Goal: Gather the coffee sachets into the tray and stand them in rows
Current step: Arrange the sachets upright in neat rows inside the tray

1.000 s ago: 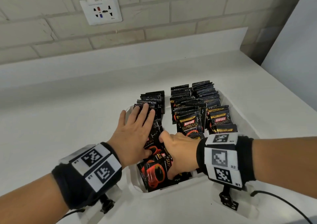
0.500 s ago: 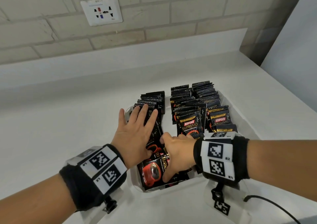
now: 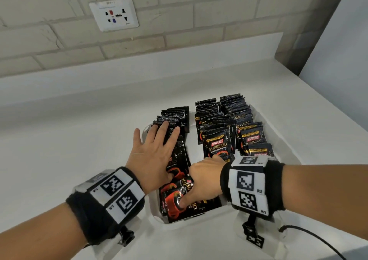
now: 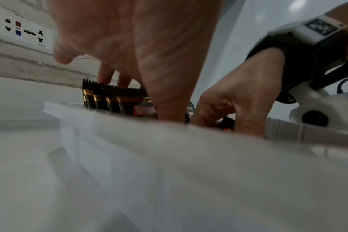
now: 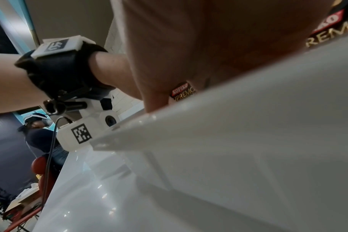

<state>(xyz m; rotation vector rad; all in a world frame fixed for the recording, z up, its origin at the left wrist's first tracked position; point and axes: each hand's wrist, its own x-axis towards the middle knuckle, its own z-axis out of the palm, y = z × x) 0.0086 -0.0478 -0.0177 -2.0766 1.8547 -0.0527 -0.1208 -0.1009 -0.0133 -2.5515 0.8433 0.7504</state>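
A white tray holds black Kopiko coffee sachets. Two rows stand upright at the middle and right, and a shorter left row stands at the far end. My left hand lies flat with straight fingers on that left row and the sachets leaning behind it. Several sachets lie flat at the tray's near end. My right hand reaches down into them, thumb pressed on the top one, fingers curled under. In the left wrist view the right hand pinches sachets behind the tray wall.
The tray sits on a white counter against a brick wall with a socket plate. A raised ledge runs along the back. A black cable trails at the near right. A white panel closes the right side.
My right thumb has slid left over the lying sachets, and the hand has curled tighter on them. The left hand stays flat on the left row.
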